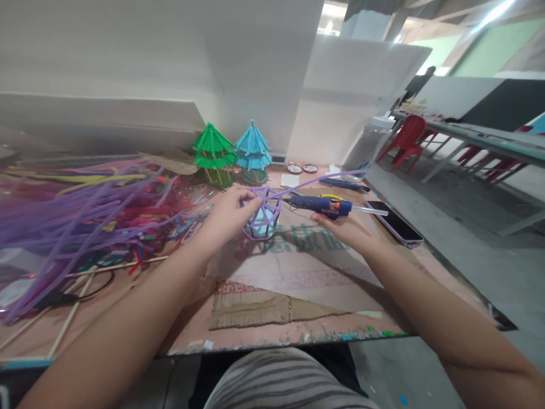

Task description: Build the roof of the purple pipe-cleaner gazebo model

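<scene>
My left hand (238, 211) closes its fingers on a small purple pipe-cleaner frame (264, 218), an open cage of purple struts with a pale blue inside near its base. One long purple pipe cleaner (315, 183) runs from the frame's top out to the right. In my right hand (338, 226) is a dark blue glue gun (317, 204), with a clear glue stick (370, 211) poking from its back. The gun's nozzle points left, close beside the frame; whether it touches cannot be made out. Behind stand a green tiered pavilion (213, 153) and a blue one (252, 150).
Purple pipe cleaners (72, 216) heap on the left, with thin wooden sticks (70, 321) before them. A phone (395, 221) lies at the table's right edge, near a clear jar (370, 142). Torn cardboard (272, 309) covers the front. Red chairs (404, 142) stand beyond.
</scene>
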Demonstrator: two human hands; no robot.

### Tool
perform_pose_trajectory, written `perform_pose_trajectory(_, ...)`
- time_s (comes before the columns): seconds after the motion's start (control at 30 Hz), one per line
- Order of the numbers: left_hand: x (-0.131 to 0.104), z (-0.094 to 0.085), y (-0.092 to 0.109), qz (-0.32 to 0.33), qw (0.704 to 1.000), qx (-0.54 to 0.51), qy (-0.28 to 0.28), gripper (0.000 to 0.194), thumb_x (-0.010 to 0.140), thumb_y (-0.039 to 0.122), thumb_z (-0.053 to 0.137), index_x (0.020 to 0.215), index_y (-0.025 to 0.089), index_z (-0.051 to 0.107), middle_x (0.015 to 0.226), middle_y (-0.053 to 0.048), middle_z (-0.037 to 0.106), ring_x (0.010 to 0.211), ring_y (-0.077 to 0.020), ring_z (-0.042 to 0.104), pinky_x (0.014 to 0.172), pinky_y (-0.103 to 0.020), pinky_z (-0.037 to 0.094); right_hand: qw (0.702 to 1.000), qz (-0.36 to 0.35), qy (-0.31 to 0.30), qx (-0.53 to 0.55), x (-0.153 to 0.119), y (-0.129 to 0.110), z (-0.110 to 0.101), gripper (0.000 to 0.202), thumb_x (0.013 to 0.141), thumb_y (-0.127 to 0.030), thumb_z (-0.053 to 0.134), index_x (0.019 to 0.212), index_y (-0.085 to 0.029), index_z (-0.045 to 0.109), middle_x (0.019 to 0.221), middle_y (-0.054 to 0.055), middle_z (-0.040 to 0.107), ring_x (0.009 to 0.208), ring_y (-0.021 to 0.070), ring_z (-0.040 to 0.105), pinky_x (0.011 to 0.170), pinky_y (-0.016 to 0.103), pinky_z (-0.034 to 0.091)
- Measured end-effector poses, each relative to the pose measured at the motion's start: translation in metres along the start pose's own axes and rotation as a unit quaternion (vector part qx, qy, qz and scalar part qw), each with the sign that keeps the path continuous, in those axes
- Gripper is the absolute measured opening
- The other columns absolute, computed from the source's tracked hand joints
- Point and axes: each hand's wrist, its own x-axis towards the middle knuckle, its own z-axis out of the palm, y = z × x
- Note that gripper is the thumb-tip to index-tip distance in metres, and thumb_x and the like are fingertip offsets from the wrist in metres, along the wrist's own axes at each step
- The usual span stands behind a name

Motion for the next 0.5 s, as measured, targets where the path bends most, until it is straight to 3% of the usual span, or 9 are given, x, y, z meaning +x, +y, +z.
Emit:
perform_pose_trajectory(0.13,0.004,-0.004,-0.004,-0.004,1.0,-0.014,0.014,0.028,0.084,0.046,0.058,0.072,0.02,0.062,0.1,-0.006,0.068,0.099,-0.0263,0.063,0.091,-0.039,0.045,0.996,-0.026,-0.007,0.081,0.008,0.013,0.005,0.048,0.087,-0.066,0.057,0.074,-0.022,0.072,0.075,0.004,0.073,0.073,0.0221,0.069,0.071,0.033,0.054)
perform_pose_trajectory(0.27,0.01,-0.011,-0.01,-0.041,0.995,-0.093,0.014,0.03,0.083,0.049,0.06,0.071,0.021,0.059,0.079,-0.002,0.065,0.078,-0.0221,0.061,0.075,-0.034,0.047,0.984,-0.004,0.02,0.178,0.03,0.032,0.008,0.045,0.094,-0.058,0.055,0.088,-0.018,0.075,0.085,0.007,0.077,0.077,0.02,0.071,0.075,0.031,0.057)
perform_pose_trajectory(0.4,0.013,-0.017,-0.011,-0.066,0.983,-0.17,-0.001,0.029,0.079,0.049,0.062,0.074,0.021,0.061,0.074,0.0,0.065,0.069,-0.0181,0.058,0.066,-0.029,0.045,0.985,0.017,0.05,0.165,0.078,0.047,0.001,0.035,0.093,-0.048,0.062,0.096,-0.015,0.075,0.1,0.011,0.079,0.089,0.0214,0.073,0.086,0.034,0.057)
perform_pose_trajectory(0.5,0.013,-0.015,-0.011,-0.073,0.985,-0.157,-0.002,0.029,0.077,0.049,0.062,0.071,0.021,0.058,0.073,0.0,0.062,0.07,-0.0175,0.056,0.065,-0.028,0.044,0.989,0.031,0.072,0.125,0.121,0.049,-0.002,0.032,0.09,-0.041,0.072,0.104,-0.012,0.074,0.107,0.012,0.078,0.097,0.0257,0.072,0.092,0.039,0.055)
